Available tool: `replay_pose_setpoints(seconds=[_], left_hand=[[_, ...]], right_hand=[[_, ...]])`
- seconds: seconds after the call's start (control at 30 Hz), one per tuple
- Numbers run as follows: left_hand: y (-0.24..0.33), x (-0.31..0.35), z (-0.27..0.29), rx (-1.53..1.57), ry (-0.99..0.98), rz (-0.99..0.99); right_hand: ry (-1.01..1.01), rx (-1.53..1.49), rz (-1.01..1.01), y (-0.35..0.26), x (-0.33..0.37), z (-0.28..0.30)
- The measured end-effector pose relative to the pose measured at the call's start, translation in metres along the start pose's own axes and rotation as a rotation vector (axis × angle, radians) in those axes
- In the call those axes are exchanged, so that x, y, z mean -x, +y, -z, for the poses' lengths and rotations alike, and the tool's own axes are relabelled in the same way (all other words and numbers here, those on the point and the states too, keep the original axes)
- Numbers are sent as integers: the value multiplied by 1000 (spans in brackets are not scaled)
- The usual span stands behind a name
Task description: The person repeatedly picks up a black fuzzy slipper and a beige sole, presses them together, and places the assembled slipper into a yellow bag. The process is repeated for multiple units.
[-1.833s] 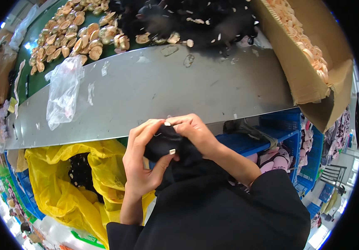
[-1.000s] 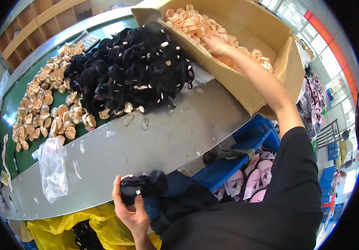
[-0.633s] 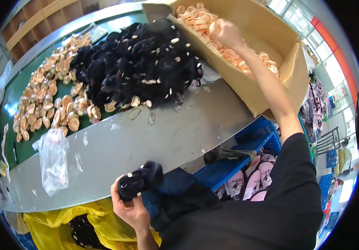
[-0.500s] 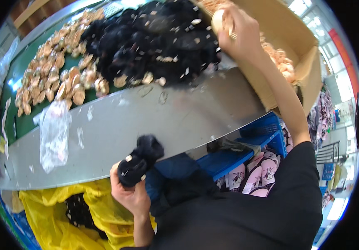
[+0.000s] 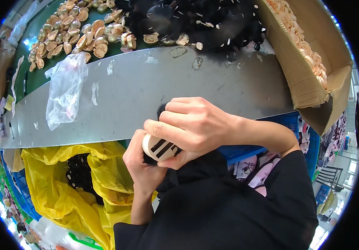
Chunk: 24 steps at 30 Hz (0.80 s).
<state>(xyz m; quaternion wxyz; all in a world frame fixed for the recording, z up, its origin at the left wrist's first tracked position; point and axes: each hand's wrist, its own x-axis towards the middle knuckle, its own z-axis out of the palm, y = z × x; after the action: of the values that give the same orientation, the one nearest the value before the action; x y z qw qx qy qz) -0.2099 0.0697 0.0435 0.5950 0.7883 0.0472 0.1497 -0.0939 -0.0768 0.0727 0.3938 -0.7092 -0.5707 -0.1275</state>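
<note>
In front of my body both hands meet at a round, beige plastic disc (image 5: 150, 144) with dark slots in its face. My left hand (image 5: 144, 175) is closed round a black plush piece (image 5: 161, 110), mostly hidden by the fingers. The fingers and thumb of my right hand (image 5: 198, 125) grip the disc, which is pressed against the black plush. How far the disc sits in the plush cannot be seen.
A pile of black plush pieces (image 5: 188, 21) lies on the bench (image 5: 142, 96), beside shiny half-round shells (image 5: 65, 33) and a clear plastic bag (image 5: 69, 89). A carton (image 5: 290, 71) of beige parts stands right. Below hang a yellow bag (image 5: 54, 196) and blue crates (image 5: 233, 153).
My right hand has come from the carton down to my left hand, bringing the beige disc against the black plush piece. The view has shifted, so the bench sits higher.
</note>
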Motion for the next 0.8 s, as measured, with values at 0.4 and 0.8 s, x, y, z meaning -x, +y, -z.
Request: replay_pose_setpoints(seconds=[0.4,0.8], left_hand=[[1,16,4,25,83,89],[-6,22,-2,-56,83,-14]], right_hand=[[242,-103,61,-17,-26,-36],[186,-759,-457,-3,-5,-47]])
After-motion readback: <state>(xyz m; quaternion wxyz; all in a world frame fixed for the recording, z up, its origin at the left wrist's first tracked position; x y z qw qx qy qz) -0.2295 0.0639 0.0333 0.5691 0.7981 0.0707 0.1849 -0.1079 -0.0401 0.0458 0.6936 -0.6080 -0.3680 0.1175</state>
